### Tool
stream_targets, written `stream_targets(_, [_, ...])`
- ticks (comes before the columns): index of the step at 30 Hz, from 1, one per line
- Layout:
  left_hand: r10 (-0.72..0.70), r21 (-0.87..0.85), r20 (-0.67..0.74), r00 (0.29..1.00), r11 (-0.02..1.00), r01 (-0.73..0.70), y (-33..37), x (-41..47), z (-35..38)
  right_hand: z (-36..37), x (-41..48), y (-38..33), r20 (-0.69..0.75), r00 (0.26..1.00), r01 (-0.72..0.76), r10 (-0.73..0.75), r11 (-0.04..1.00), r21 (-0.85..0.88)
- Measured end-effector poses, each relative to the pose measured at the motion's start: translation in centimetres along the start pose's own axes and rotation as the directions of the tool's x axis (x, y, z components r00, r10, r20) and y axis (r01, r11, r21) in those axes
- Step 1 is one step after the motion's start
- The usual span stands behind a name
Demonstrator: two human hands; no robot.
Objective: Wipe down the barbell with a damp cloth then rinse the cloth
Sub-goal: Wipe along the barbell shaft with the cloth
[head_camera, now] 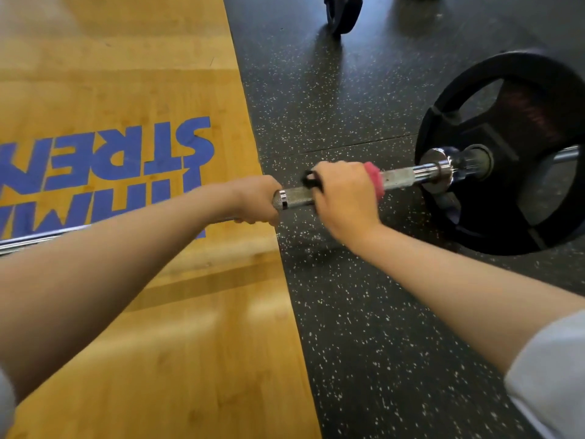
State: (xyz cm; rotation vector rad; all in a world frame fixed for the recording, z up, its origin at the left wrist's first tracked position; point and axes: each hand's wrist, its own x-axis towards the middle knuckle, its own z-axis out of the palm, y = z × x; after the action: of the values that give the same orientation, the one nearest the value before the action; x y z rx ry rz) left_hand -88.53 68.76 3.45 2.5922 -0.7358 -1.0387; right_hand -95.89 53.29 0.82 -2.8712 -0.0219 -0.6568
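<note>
Across the seam between a wooden platform [158,343] and the black speckled rubber floor [364,312], the head view showed the barbell [402,176] lying low. It ran from the lower left edge up toward the right. Its far end passed through a black weight plate [506,198] that stood upright on the rubber.

The left hand [258,201] gripped the bar over the platform's edge, just left of a knurled stretch. Its fingers were closed together and curled round the steel, with the tips hidden underneath.

The right hand [345,193] held the bar just beside it, over the rubber, with a short piece of bare knurling between the two hands. Its fingers were wrapped over the top of the bar and pressed the pink cloth [375,180] against it. Only a bunched edge of the cloth showed, on the plate side of the hand. Whether the cloth went fully round the bar could not be told.

A small black loop [311,180] stuck out from the other side of that hand; what it was could not be made out.

Between the cloth and the plate lay more knurled steel and a chrome collar [440,163]. Blue lettering [142,160] was painted upside down on the wood. A dark rounded object [343,11] sat on the rubber at the top edge. A white sleeve [550,375] covered the right upper arm.
</note>
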Motion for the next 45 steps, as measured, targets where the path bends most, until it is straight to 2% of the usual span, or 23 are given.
stream_targets(2, [0.0, -0.159, 0.187, 0.982, 0.987, 0.03, 0.0, 0.0, -1.0, 1.2, 0.0, -3.4, -0.023, 0.998, 0.058, -0.056, 0.992, 0.113])
stream_targets(4, [0.044, -0.191, 0.205, 0.978, 0.982, -0.004, 0.0, -0.2, -1.3, 1.7, 0.2, -4.8, -0.044, 0.995, 0.092, -0.087, 0.986, 0.136])
stream_targets(5, [0.053, -0.158, 0.145, 0.988, 0.987, -0.029, 0.1, -0.3, -1.1, 1.6, 0.3, -4.7, -0.046, 0.993, 0.117, -0.112, 0.986, 0.12])
stream_targets(7, [0.033, 0.027, -0.111, 0.993, 0.999, -0.03, 0.3, -0.9, -0.1, 1.1, 0.2, -3.1, -0.026, 0.983, 0.184, -0.182, 0.98, 0.082])
stream_targets(8, [0.045, 0.175, -0.291, 0.956, 0.985, 0.007, 0.2, -1.1, 0.8, 0.8, 0.2, -2.0, 0.01, 0.98, 0.199, -0.2, 0.977, 0.076])
stream_targets(9, [0.111, 0.314, -0.448, 0.887, 0.949, 0.04, 0.1, -1.3, 1.9, 0.4, 0.2, -0.8, 0.055, 0.98, 0.187, -0.191, 0.979, 0.075])
stream_targets(10, [0.207, 0.411, -0.536, 0.819, 0.911, 0.039, -0.1, -1.5, 3.1, 0.0, 0.1, 0.6, 0.09, 0.983, 0.156, -0.162, 0.985, 0.067])
stream_targets(13, [0.383, 0.522, -0.593, 0.708, 0.853, -0.024, -0.7, -1.5, 5.2, -1.5, 0.0, 5.2, 0.1, 0.992, 0.081, -0.079, 0.996, -0.026])
stream_targets(18, [0.353, 0.528, -0.61, 0.709, 0.849, 0.032, -0.3, -1.0, 4.5, -3.2, 0.0, 9.1, 0.099, 0.99, -0.097, 0.105, 0.992, -0.084])
stream_targets(19, [0.34, 0.53, -0.597, 0.726, 0.847, 0.039, 0.0, -1.0, 4.3, -3.0, -0.1, 8.6, 0.094, 0.988, -0.116, 0.122, 0.991, -0.067])
stream_targets(21, [0.257, 0.474, -0.515, 0.818, 0.88, 0.022, 0.3, -1.0, 3.6, -2.3, -0.3, 6.4, 0.074, 0.991, -0.106, 0.109, 0.993, -0.043])
stream_targets(24, [0.083, 0.228, -0.204, 0.975, 0.973, -0.035, 0.8, -0.4, 1.3, -0.5, -0.4, 1.3, 0.035, 0.999, -0.012, 0.012, 1.0, 0.019])
stream_targets(26, [0.054, -0.023, 0.049, 0.997, 0.998, -0.053, 0.7, 0.1, -0.2, 0.8, -0.3, -2.3, 0.002, 0.999, 0.039, -0.04, 0.997, 0.073])
stream_targets(28, [0.084, -0.169, 0.208, 0.974, 0.984, -0.048, 0.5, 0.2, -1.1, 1.6, -0.2, -4.3, -0.008, 0.999, 0.036, -0.036, 0.997, 0.073])
stream_targets(30, [0.108, -0.178, 0.189, 0.976, 0.981, -0.074, 0.4, 0.1, -1.2, 1.7, 0.0, -4.2, -0.025, 0.997, 0.074, -0.073, 0.996, 0.048])
stream_targets(32, [0.101, -0.167, 0.092, 0.991, 0.982, -0.084, 0.3, 0.1, -0.6, 1.2, 0.1, -2.7, -0.027, 0.982, 0.187, -0.187, 0.982, 0.029])
stream_targets(34, [0.092, -0.127, -0.007, 0.996, 0.988, -0.092, 0.2, -0.1, 0.0, 0.5, 0.4, -0.6, 0.036, 0.968, 0.247, -0.248, 0.969, 0.019])
stream_targets(38, [0.155, 0.061, -0.179, 0.972, 0.987, -0.146, 0.2, -0.5, 0.7, -1.1, 0.6, 5.1, 0.127, 0.989, 0.085, -0.078, 0.995, -0.046])
stream_targets(40, [0.128, 0.026, -0.105, 0.986, 0.992, -0.126, 0.0, -0.5, 0.4, -2.1, 0.5, 8.2, 0.103, 0.995, -0.001, 0.012, 0.994, -0.109])
stream_targets(42, [0.046, -0.111, 0.066, 0.997, 0.993, -0.038, -0.1, -0.4, -0.2, -2.9, 0.4, 10.1, 0.066, 0.994, -0.076, 0.086, 0.987, -0.144])
stream_targets(45, [-0.048, -0.176, 0.269, 0.962, 0.979, 0.098, -0.1, 0.1, -1.2, -2.6, 0.4, 9.8, 0.074, 0.989, -0.118, 0.129, 0.984, -0.135])
